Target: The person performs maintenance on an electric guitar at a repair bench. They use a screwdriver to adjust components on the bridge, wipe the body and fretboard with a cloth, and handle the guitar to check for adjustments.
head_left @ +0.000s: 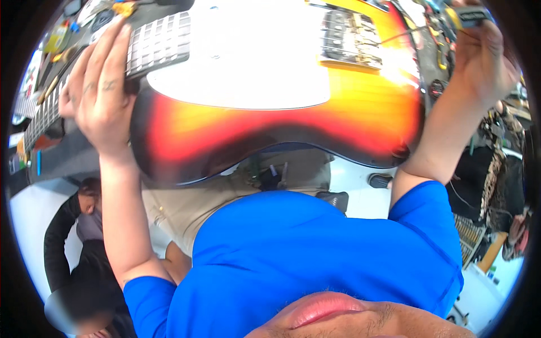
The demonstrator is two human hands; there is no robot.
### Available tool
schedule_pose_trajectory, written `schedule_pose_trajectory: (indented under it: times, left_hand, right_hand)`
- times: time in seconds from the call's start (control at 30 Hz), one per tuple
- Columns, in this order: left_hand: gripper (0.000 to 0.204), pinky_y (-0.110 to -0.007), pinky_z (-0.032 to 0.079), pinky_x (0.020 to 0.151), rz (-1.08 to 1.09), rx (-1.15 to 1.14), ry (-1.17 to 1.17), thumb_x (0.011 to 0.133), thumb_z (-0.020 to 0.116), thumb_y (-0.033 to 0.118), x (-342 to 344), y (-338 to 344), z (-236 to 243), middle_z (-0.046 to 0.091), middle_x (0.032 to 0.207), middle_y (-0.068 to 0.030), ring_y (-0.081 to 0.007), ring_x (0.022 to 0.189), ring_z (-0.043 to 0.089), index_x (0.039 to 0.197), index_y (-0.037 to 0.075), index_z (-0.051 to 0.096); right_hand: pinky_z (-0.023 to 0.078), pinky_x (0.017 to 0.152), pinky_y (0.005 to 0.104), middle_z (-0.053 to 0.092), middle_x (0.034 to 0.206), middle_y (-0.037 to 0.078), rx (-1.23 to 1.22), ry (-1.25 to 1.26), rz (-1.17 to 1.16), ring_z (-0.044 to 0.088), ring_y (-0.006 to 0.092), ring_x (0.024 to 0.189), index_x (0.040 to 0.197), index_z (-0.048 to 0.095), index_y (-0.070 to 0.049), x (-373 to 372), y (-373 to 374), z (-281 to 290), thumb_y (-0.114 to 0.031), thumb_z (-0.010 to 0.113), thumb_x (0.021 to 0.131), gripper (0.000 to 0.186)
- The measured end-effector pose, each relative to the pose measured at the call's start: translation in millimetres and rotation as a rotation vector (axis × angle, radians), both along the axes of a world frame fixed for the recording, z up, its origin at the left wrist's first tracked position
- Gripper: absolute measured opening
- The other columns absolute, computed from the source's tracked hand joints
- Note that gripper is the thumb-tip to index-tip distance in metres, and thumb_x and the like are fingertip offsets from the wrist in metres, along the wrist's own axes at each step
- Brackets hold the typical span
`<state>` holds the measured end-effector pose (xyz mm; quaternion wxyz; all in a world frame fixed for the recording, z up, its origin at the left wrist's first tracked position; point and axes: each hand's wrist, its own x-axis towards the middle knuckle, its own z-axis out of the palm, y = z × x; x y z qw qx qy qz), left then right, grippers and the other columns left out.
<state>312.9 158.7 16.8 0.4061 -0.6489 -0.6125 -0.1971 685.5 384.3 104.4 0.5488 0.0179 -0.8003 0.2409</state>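
A sunburst electric guitar [270, 132], orange in the middle and dark at the rim, lies in front of my torso. It has a large white pickguard [248, 67] and a metal bridge [352, 39] at its right. My left hand [101, 96] is wrapped over the guitar neck [160, 42] near the body, its fingers across the fretboard and the thumb mostly hidden. In my raised right hand [482, 53] is a screwdriver [465, 17] with a yellow and dark handle. Its thin shaft points left to the bridge; whether the tip touches a screw I cannot tell.
Several tools and small parts [434, 39] lie on the dark bench beyond the guitar's right side. More items [62, 36] clutter its far left. At lower left, a person in black [93, 270] is close to my left arm. A black bag-like thing [479, 180] is at right.
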Motion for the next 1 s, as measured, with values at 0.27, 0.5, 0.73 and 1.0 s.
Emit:
schedule_pose_trajectory:
  times: [0.27, 0.5, 0.73, 1.0]
  left_hand:
    - [0.055, -0.033, 0.047, 0.107, -0.065, -0.043, -0.01, 0.079, 0.069, 0.006, 0, 0, 0, 0.073, 0.137, 0.0027, -0.0201, 0.121, 0.067, 0.133, 0.013, 0.075]
    - [0.058, -0.034, 0.049, 0.107, -0.04, -0.056, -0.008, 0.076, 0.068, 0.001, 3, -1, 1, 0.073, 0.137, 0.0011, -0.0214, 0.12, 0.067, 0.133, 0.011, 0.075]
    - [0.06, -0.034, 0.05, 0.106, -0.059, -0.032, -0.016, 0.075, 0.067, -0.001, 3, 2, -2, 0.074, 0.136, 0.0007, -0.0218, 0.12, 0.067, 0.132, 0.011, 0.075]
    - [0.064, -0.034, 0.048, 0.106, -0.097, -0.012, -0.06, 0.07, 0.068, -0.002, -2, 1, -5, 0.074, 0.136, 0.0013, -0.0212, 0.119, 0.067, 0.132, 0.012, 0.075]
  right_hand:
    - [0.064, 0.077, 0.025, 0.072, 0.107, 0.017, 0.006, 0.0, 0.111, 0.075, 0.0209, 0.088, 0.143, 0.057, 0.007, 13, 6, 4, -0.021, 0.075, 0.1, 0.055]
    - [0.061, 0.073, 0.0221, 0.073, 0.108, 0.016, -0.036, -0.051, 0.122, 0.075, 0.0191, 0.087, 0.143, 0.058, 0.007, 16, 16, 3, -0.022, 0.077, 0.099, 0.056]
    - [0.064, 0.078, 0.0294, 0.074, 0.113, 0.017, 0.055, -0.063, 0.157, 0.076, 0.0233, 0.095, 0.148, 0.051, 0.009, 16, 17, -2, -0.021, 0.078, 0.097, 0.066]
    - [0.065, 0.081, 0.0339, 0.064, 0.11, 0.013, 0.056, -0.155, 0.251, 0.072, 0.0234, 0.094, 0.158, 0.044, -0.007, -2, -6, 11, -0.027, 0.079, 0.096, 0.074]
